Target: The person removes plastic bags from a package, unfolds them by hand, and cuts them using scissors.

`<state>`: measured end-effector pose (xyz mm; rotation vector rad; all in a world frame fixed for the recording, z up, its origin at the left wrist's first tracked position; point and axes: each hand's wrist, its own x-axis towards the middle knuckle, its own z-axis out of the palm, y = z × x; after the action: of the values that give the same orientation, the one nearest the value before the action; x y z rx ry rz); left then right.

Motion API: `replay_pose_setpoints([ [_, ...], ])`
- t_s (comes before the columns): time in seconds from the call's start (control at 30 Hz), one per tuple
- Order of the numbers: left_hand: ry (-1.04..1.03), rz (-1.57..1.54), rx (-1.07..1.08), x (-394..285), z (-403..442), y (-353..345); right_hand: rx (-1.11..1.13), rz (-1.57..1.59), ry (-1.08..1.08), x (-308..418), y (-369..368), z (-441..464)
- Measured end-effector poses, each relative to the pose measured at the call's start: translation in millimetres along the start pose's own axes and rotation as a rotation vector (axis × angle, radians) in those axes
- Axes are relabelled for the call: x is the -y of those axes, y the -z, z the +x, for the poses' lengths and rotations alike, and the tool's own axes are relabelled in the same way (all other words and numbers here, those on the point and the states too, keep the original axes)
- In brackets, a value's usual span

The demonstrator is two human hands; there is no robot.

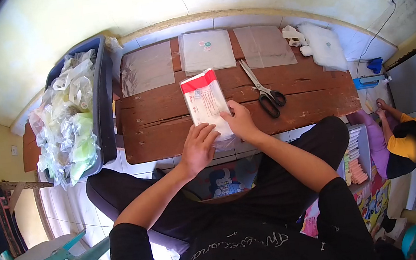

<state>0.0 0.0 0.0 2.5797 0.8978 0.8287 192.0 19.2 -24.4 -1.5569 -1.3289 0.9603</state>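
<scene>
1. Probably the packet (pixel 203 99) is light, soft and slick; its side edges seem the best hold.
2. It lies by the near edge of the table (pixel 150 132), around its middle.
3. The left hand (pixel 198 146) rests slightly spread fingers on the packet's near left part; grip unclear.
4. The right hand (pixel 241 121) has its thumb on top; whether its fingers pinch, I cannot tell.

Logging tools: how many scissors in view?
1: the scissors lie on the table, right of the packet. Any under the bags would be hidden.
</scene>
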Motion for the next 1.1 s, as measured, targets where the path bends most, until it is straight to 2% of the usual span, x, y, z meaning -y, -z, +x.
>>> replay_pose_setpoints([
  [0.07,0.003,-0.013,-0.028,-4,4,4,-0.043,0.123,-0.003,-5,-1,-1],
  [0.17,-0.002,0.003,-0.058,5,14,3,-0.009,0.142,-0.069,-12,3,16],
  [0.27,-0.004,0.032,-0.033,13,16,5,-0.010,0.175,-0.004,-19,-4,24],
  [0.4,0.063,0.019,0.006,15,16,2,-0.031,-0.006,0.009,-6,5,26],
  [0.47,0.077,-0.018,-0.037,16,18,5,-0.130,-0.212,0.196,8,14,28],
  [0.5,0.077,-0.020,-0.037,16,20,5,-0.130,-0.214,0.194,19,21,27],
  [0.57,0.148,-0.070,-0.040,16,22,6,-0.196,-0.399,0.577,42,34,25],
  [0.6,0.148,-0.070,-0.039,17,22,6,-0.196,-0.399,0.576,45,39,22],
  [0.67,0.154,-0.084,-0.052,19,21,5,0.099,-0.362,0.736,48,46,14],
  [0.7,0.155,-0.083,-0.052,20,21,4,0.100,-0.361,0.736,49,44,10],
  [0.77,0.133,-0.066,-0.081,20,20,2,0.276,-0.416,0.942,50,39,-1],
  [0.93,0.154,-0.064,-0.101,20,19,0,0.299,-0.637,0.949,35,27,-14],
  [1.1,0.239,-0.141,-0.116,15,22,5,0.167,-0.781,0.894,24,21,-16],
])
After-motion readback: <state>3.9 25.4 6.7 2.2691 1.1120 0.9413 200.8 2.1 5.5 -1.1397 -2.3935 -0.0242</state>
